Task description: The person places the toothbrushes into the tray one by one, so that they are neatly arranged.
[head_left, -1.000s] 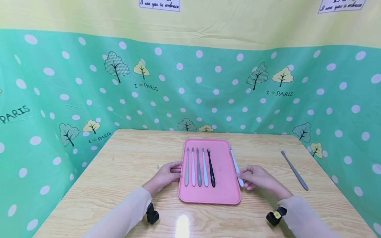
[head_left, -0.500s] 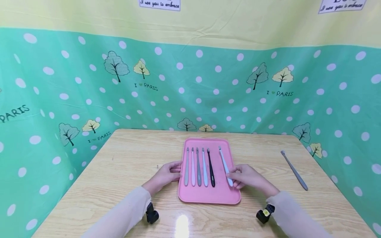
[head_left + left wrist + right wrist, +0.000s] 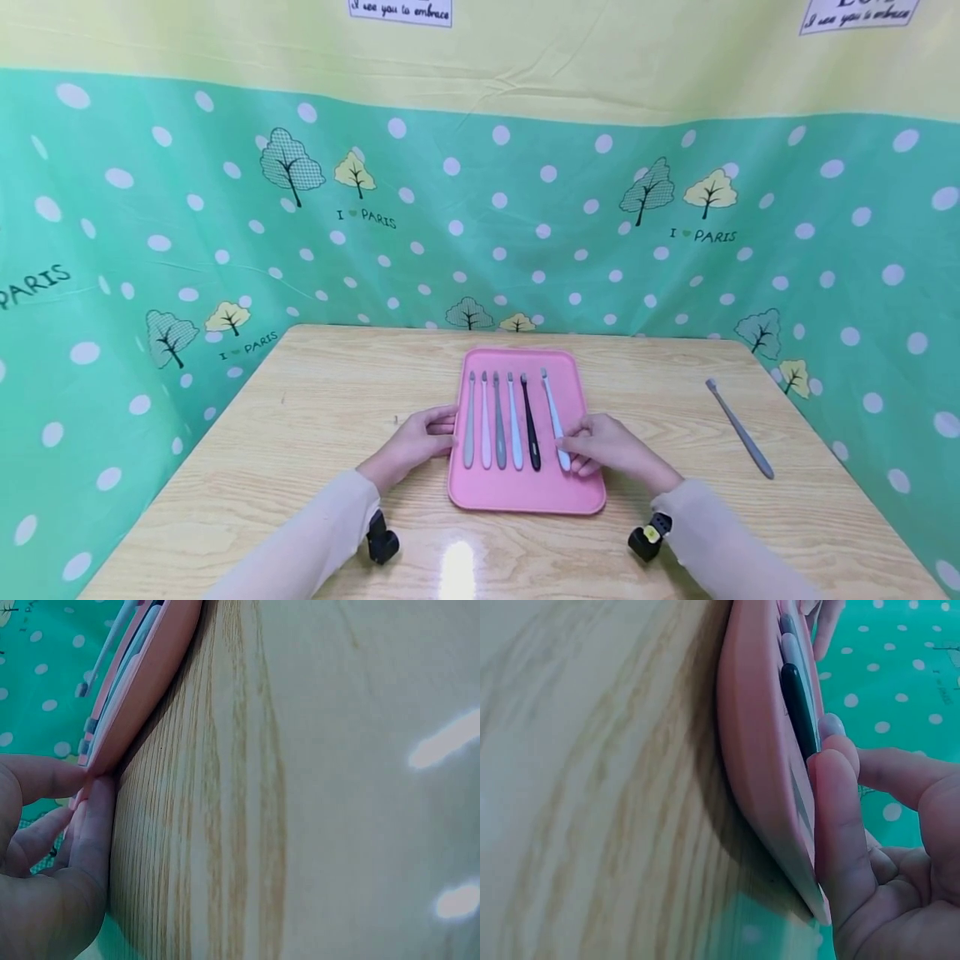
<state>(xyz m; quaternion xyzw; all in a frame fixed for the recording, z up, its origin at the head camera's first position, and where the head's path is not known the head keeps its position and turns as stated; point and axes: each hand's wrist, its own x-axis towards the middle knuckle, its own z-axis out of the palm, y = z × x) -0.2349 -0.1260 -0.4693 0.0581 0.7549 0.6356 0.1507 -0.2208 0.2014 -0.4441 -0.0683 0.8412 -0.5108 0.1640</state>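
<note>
A pink tray (image 3: 525,500) lies on the table, with several toothbrushes side by side in it, heads toward the back. My left hand (image 3: 414,446) pinches the tray's left rim between thumb and fingers, seen closely at the tray wall (image 3: 142,697) in the left wrist view. My right hand (image 3: 611,450) pinches a white toothbrush (image 3: 553,408) by the lower end of its handle, over the tray's right half. Just left of it lies a black toothbrush (image 3: 530,421). In the right wrist view, thumb and forefinger meet on the rounded handle end (image 3: 830,726).
A single grey toothbrush (image 3: 741,429) lies slanted on the wooden table (image 3: 337,367), well right of the tray. Behind the table hangs a green and yellow patterned cloth (image 3: 420,183). Each wrist wears a small black camera (image 3: 382,540).
My right hand has carried the white toothbrush leftward from the tray's right rim to beside the black one. The left hand keeps its grip on the tray.
</note>
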